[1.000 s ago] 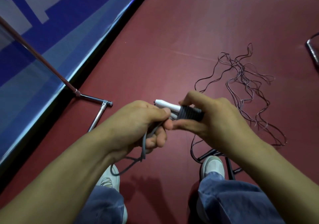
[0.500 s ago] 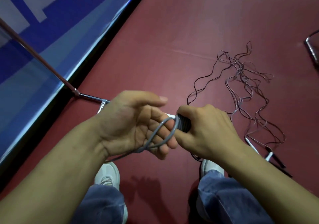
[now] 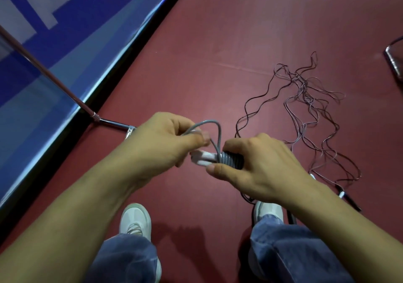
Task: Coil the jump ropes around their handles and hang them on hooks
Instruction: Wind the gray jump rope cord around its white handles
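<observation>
My right hand [image 3: 259, 169] grips a pair of jump rope handles [image 3: 205, 158] held side by side, white at the tips, with grey rope wound in tight turns round their dark middle [image 3: 232, 159]. My left hand [image 3: 161, 145] pinches the loose grey rope [image 3: 214, 130], which arches up in a loop from its fingers over to the coil. Several other thin jump ropes [image 3: 305, 112] lie tangled on the red floor to the right, their black and white handles [image 3: 343, 195] beside my right forearm.
A blue and white wall panel [image 3: 54, 43] with a black base runs along the left. A chrome stand foot [image 3: 113, 122] and its slanted pole rest on the floor by the wall. Another metal frame [image 3: 394, 58] shows at the right edge. My shoes [image 3: 136, 219] stand below.
My left hand turned over from palm-up and rose, carrying the grey rope up into a loop over the handles. The white handle tips show again. My right hand kept its grip.
</observation>
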`<act>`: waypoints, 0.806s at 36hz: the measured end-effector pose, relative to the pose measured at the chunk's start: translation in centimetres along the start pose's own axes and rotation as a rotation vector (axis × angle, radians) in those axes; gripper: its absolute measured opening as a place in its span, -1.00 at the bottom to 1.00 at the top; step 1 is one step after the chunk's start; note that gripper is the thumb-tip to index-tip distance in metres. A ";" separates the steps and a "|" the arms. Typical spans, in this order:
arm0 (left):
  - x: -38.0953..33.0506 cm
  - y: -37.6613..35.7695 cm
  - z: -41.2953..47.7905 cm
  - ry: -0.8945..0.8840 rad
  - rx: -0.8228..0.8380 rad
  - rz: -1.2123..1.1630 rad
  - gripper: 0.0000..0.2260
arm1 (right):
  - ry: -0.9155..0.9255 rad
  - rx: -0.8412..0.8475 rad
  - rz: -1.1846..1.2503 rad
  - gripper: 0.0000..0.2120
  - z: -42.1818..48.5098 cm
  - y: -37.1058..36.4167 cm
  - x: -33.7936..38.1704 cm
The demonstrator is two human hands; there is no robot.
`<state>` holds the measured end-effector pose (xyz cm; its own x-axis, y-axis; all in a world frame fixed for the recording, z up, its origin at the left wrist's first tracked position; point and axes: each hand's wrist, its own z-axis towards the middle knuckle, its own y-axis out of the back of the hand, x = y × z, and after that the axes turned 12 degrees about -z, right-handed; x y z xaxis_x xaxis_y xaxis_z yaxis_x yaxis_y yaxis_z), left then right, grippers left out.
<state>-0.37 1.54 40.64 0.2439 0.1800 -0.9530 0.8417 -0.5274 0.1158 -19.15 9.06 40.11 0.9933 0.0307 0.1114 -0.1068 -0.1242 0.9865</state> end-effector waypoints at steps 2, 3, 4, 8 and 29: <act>0.0 0.4 0.2 -0.039 -0.004 -0.003 -0.80 | 0.035 0.045 0.006 -0.41 -0.1 0.1 0.1; -0.1 0.8 0.2 -0.036 0.017 -0.062 -0.80 | 0.050 0.072 0.018 -0.41 -0.1 0.2 0.2; -0.3 1.1 0.2 -0.029 0.034 -0.102 -0.76 | 0.063 0.099 0.033 -0.42 -0.2 0.3 0.2; -0.7 3.0 0.0 -0.042 0.111 -0.118 -0.49 | 0.099 0.194 0.092 -0.42 -0.2 0.6 0.3; 1.2 1.0 -0.1 -0.120 0.242 0.065 -0.61 | 0.125 0.397 0.954 -0.79 -0.3 1.8 -0.6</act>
<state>0.77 1.29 39.62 0.2226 0.0475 -0.9738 0.6833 -0.7200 0.1211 -20.00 9.13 41.83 0.4894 -0.1522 0.8587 -0.8013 -0.4671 0.3738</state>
